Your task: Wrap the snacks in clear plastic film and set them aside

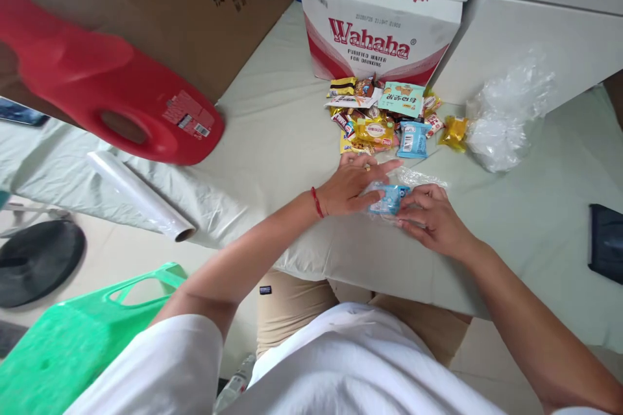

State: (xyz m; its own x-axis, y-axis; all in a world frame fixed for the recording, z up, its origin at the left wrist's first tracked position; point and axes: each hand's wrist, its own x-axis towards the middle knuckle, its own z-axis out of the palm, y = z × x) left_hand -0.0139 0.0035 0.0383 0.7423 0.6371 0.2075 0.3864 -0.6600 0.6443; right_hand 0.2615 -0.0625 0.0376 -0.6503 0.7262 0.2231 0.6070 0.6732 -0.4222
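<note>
A small blue snack packet (389,198) lies on the cloth-covered table in a crinkled piece of clear plastic (421,176). My left hand (351,187) holds the packet's left end under its thumb, while its index finger stretches across the plastic. The other left fingers reach toward the snack pile. At the packet's right end, the bent fingers of my right hand (431,217) pinch it and the plastic. Just beyond my hands is a heap of wrapped snacks (374,132), including another blue packet (413,139) and a mint-green packet (402,98).
Behind the snacks stands a Wahaba-style printed carton marked Wahaha (379,39). A clear plastic bag (503,133) and a yellow-wrapped snack (454,133) sit right. Leftward are a red jug (160,110), a plastic film roll (141,194) and a cardboard box (160,19). A green stool (87,331) stands below.
</note>
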